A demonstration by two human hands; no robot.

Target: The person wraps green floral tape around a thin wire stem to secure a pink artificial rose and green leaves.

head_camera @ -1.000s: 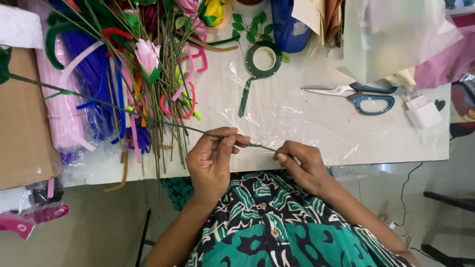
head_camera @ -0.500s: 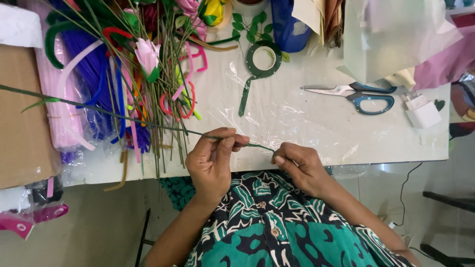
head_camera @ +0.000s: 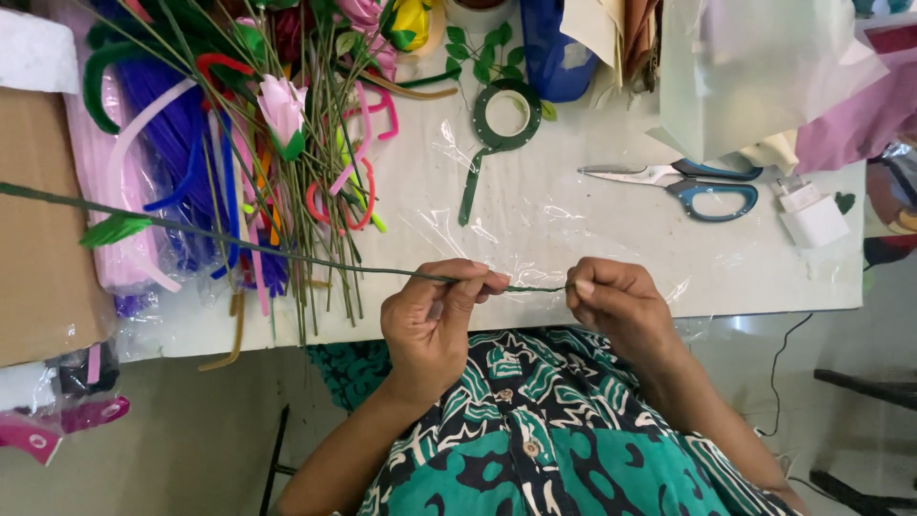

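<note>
A long thin green stem [head_camera: 287, 253] runs from the far left edge to my hands, with a green leaf [head_camera: 115, 229] fixed near its left end. My left hand [head_camera: 435, 320] pinches the stem between thumb and fingers at the table's front edge. My right hand [head_camera: 616, 306] pinches the stem's right end, a short way from the left hand. Both hands hover just over the table edge, above my patterned green shirt.
A pile of artificial flowers and coloured pipe cleaners [head_camera: 239, 134] lies at the left. A roll of green floral tape [head_camera: 506, 115], blue-handled scissors [head_camera: 688, 186], a white charger [head_camera: 812, 215], a cardboard box [head_camera: 38, 229] and paper sheets [head_camera: 755, 67] sit on the plastic-covered white table [head_camera: 573, 220].
The stem has slid to the right through my left hand and its left end has dropped lower. My right hand has pulled slightly to the right.
</note>
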